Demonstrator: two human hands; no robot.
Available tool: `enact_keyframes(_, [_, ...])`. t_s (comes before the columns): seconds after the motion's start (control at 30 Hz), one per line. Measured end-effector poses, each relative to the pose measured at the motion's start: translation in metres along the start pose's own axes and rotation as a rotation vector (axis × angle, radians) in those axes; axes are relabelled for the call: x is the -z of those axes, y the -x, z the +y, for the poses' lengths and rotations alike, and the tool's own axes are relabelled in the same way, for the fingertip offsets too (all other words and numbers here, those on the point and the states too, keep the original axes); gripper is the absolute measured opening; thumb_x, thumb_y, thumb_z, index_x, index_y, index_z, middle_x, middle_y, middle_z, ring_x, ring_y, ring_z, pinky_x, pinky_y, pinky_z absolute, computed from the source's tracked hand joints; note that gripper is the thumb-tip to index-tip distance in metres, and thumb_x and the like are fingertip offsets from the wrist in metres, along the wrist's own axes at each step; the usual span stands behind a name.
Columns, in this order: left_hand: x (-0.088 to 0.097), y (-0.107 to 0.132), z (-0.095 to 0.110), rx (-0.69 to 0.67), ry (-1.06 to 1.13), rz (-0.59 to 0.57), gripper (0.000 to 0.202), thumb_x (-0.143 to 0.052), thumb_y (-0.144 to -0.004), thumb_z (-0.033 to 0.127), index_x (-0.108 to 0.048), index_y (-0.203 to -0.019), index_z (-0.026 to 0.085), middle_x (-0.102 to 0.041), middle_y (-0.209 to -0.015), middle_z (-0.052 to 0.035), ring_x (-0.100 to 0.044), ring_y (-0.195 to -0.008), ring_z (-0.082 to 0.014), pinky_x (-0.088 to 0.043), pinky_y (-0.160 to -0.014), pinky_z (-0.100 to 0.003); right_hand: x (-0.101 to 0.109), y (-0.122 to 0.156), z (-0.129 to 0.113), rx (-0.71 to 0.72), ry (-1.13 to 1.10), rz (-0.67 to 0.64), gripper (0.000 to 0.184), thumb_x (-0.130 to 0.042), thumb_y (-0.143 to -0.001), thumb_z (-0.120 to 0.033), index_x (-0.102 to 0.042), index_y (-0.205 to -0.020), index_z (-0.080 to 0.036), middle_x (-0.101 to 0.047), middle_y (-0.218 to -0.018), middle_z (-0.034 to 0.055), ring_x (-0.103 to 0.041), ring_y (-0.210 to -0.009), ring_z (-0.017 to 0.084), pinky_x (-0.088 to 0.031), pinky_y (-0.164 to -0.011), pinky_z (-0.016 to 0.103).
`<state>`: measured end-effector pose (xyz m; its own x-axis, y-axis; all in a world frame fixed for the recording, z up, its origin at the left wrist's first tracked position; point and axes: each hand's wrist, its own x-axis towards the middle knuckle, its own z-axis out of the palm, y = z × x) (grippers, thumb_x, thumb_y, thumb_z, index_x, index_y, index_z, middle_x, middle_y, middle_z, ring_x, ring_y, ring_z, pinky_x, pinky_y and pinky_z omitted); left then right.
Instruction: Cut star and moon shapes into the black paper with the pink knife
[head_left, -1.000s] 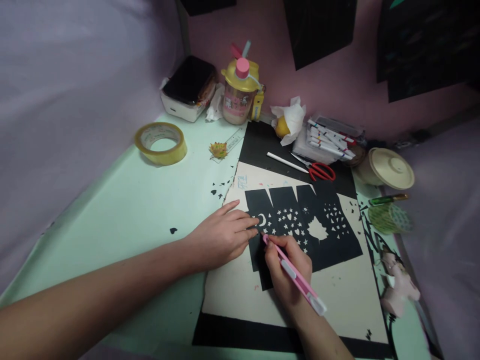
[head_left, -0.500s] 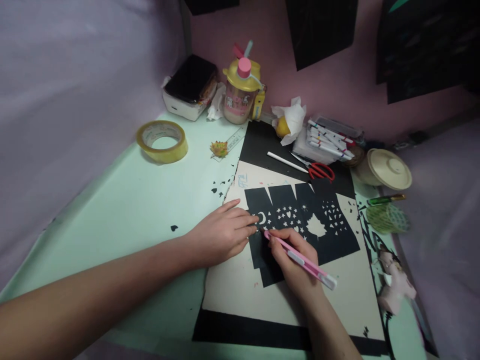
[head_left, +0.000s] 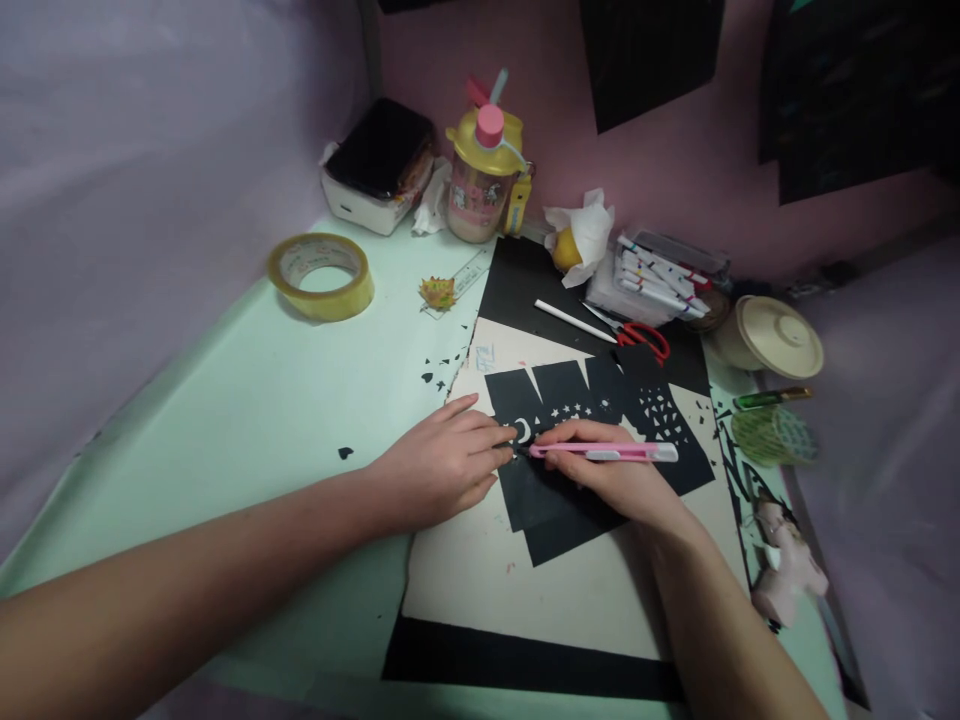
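Note:
My right hand grips a pink craft knife, its tip down on the black paper just below a cut-out crescent moon. The paper carries cut-out stars, small triangles and other shapes; my right hand hides part of them. My left hand lies flat with its fingers stretched, fingertips on the paper's left edge beside the moon. Under the paper is a pale board, which rests on larger black sheets.
Behind the board lie a white pen and red-handled scissors. A tape roll, a leaf and a yellow-lidded bottle stand further left. At right are markers, a lidded bowl and a pink glue gun.
My right hand has swung round, so the craft knife now points nearly sideways instead of slanting toward me. The knife tip stays near the moon. My left hand has barely moved.

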<state>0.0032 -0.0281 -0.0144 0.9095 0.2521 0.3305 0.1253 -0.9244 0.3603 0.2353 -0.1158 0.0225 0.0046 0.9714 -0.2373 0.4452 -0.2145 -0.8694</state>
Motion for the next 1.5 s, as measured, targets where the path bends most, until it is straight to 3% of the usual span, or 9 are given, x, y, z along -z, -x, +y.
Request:
enact_keyframes(0.33, [0.000,-0.001,0.000,0.007,-0.015,0.005,0.025,-0.048,-0.095,0.018,-0.066,-0.112,0.017,-0.066,-0.124,-0.0061,-0.060,-0.110,-0.0218,-0.033,-0.113,-0.051,-0.002,0.003,0.004,0.001,-0.042,0.047,0.013,-0.069,-0.084,-0.030,-0.076,-0.091,-0.021,-0.077,-0.091,0.0037,-0.072,-0.079,0.017,-0.058,-0.071,0.026])
enact_keyframes(0.9, [-0.001,-0.001,0.000,0.000,-0.011,0.028,0.023,-0.049,-0.095,0.018,-0.066,-0.110,0.016,-0.067,-0.123,-0.0064,-0.061,-0.108,-0.0223,-0.034,-0.112,-0.051,0.000,0.002,0.007,0.008,-0.049,-0.010,0.013,-0.069,-0.086,-0.032,-0.076,-0.093,-0.023,-0.077,-0.095,0.0037,-0.072,-0.085,0.017,-0.057,-0.075,0.026])
enact_keyframes(1.13, [-0.002,0.000,-0.001,-0.007,-0.008,0.044,0.023,-0.049,-0.094,0.017,-0.066,-0.110,0.017,-0.067,-0.122,-0.0056,-0.061,-0.108,-0.0219,-0.034,-0.112,-0.050,0.009,0.000,0.011,0.194,0.000,-0.141,0.016,-0.070,-0.088,-0.027,-0.077,-0.102,-0.025,-0.074,-0.100,0.0046,-0.069,-0.091,0.017,-0.055,-0.080,0.027])
enact_keyframes(1.27, [-0.002,0.000,-0.001,-0.009,-0.006,0.053,0.023,-0.049,-0.095,0.017,-0.066,-0.109,0.016,-0.067,-0.122,-0.0057,-0.061,-0.108,-0.0217,-0.034,-0.112,-0.050,0.013,-0.001,0.010,0.192,-0.006,-0.226,0.018,-0.070,-0.089,-0.029,-0.076,-0.105,-0.026,-0.072,-0.101,0.0056,-0.067,-0.093,0.018,-0.054,-0.081,0.029])
enact_keyframes(1.5, [-0.001,0.000,-0.001,-0.008,0.002,0.035,0.023,-0.049,-0.095,0.018,-0.066,-0.110,0.016,-0.066,-0.123,-0.0057,-0.060,-0.109,-0.0225,-0.034,-0.111,-0.051,0.013,-0.001,0.009,0.177,-0.030,-0.264,0.018,-0.070,-0.089,-0.028,-0.076,-0.105,-0.027,-0.070,-0.103,0.0057,-0.066,-0.096,0.018,-0.052,-0.083,0.030])
